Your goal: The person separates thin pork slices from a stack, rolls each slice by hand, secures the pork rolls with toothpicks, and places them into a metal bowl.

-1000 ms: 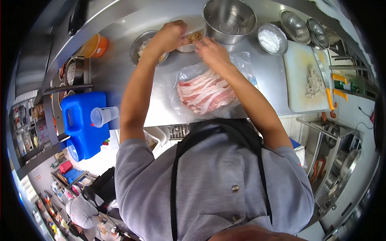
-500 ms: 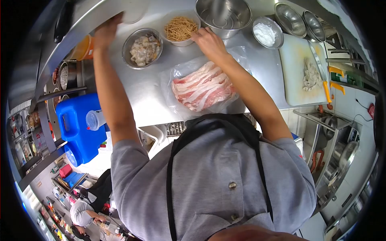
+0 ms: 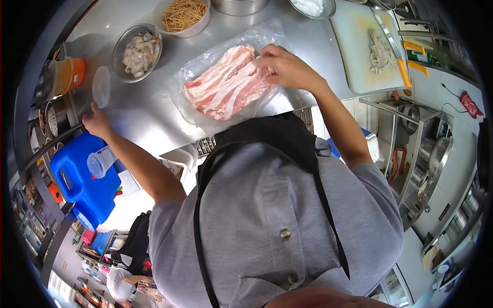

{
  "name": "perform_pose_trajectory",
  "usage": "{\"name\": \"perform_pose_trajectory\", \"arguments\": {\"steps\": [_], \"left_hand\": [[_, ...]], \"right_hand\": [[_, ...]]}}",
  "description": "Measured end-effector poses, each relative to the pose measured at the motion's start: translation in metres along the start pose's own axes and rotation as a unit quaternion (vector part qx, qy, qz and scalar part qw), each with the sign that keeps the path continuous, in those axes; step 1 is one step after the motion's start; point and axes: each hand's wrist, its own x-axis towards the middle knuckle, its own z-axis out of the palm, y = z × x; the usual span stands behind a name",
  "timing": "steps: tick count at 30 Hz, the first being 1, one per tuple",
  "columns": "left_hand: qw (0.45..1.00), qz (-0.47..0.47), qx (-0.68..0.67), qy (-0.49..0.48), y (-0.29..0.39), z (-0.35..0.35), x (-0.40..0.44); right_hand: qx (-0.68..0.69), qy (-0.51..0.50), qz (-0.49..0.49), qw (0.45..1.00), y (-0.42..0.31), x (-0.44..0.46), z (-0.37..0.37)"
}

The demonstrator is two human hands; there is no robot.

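Sliced raw bacon (image 3: 223, 84) lies on a clear plastic sheet or bag (image 3: 190, 69) on the steel worktop. My right hand (image 3: 292, 69) is at the bacon's right end, fingers bent and closed on its edge; the fingertips are partly hidden. On the far left, my left hand (image 3: 100, 123) is at the lower edge of a round clear plastic lid (image 3: 101, 86), which appears tilted. Its fingers seem closed on the rim. A metal bowl of pale raw seafood or meat pieces (image 3: 139, 55) stands between the lid and the bacon. Behind it is a bowl of toothpicks (image 3: 185, 15).
A white cutting board (image 3: 354, 56) on the right bears pale scraps and an orange-handled knife (image 3: 403, 72). A bowl of white powder (image 3: 310, 6) stands at the back. Below left are a blue jug (image 3: 84, 179) and an orange container (image 3: 74, 72). Another person (image 3: 120, 282) works lower left.
My left hand has come back toward me from the far side, and the lid has moved with it. My right hand has left the toothpick bowl for the bacon. The view has shifted.
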Motion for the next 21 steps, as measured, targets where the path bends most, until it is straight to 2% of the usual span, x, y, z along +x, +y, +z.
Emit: {"name": "perform_pose_trajectory", "arguments": {"steps": [2,4,5,6,7,8,10,11,13,14,16,18,20,21], "left_hand": [[0.994,0.045,-0.100,0.026,0.041,-0.017,-0.038],[0.929,0.158,-0.294,-0.159,0.115,-0.061,-0.095],[0.877,0.159,-0.377,-0.252,0.143,-0.062,-0.122],[0.845,0.266,-0.377,-0.271,0.164,-0.054,-0.144],[0.824,0.375,-0.322,-0.277,0.194,-0.067,-0.160],[0.797,0.397,-0.352,-0.288,0.213,-0.057,-0.181],[0.758,0.438,-0.292,-0.386,0.244,-0.063,-0.202],[0.759,0.439,-0.291,-0.382,0.252,-0.064,-0.208],[0.749,0.435,-0.189,-0.463,0.267,-0.065,-0.217],[0.747,0.440,-0.186,-0.462,0.265,-0.056,-0.216],[0.707,0.450,-0.254,-0.483,0.251,-0.028,-0.204],[0.705,0.468,-0.233,-0.479,0.243,-0.025,-0.186],[0.748,0.397,-0.125,-0.518,0.230,-0.018,-0.170],[0.749,0.394,-0.121,-0.519,0.229,-0.024,-0.167]], "right_hand": [[-0.023,-0.022,0.023,0.999,-0.007,-0.005,0.006],[-0.079,0.041,-0.063,0.994,-0.008,-0.008,0.014],[-0.077,0.039,-0.065,0.994,-0.008,-0.008,0.015],[-0.086,0.020,-0.073,0.993,-0.006,-0.007,0.015],[-0.094,0.002,-0.080,0.992,-0.005,-0.006,0.016],[-0.094,0.003,-0.085,0.992,-0.003,-0.003,0.016],[-0.125,-0.038,-0.085,0.988,-0.002,-0.002,0.016],[-0.126,-0.035,-0.087,0.988,0.000,-0.001,0.017],[-0.175,-0.031,-0.123,0.976,0.003,0.004,0.020],[-0.173,-0.025,-0.121,0.977,0.001,0.006,0.025],[-0.142,0.014,-0.147,0.979,-0.003,0.012,0.035],[-0.157,0.073,-0.182,0.968,-0.008,0.023,0.058],[-0.154,0.085,-0.182,0.967,-0.029,0.034,0.069],[-0.150,0.096,-0.188,0.966,-0.038,0.036,0.073]]}}
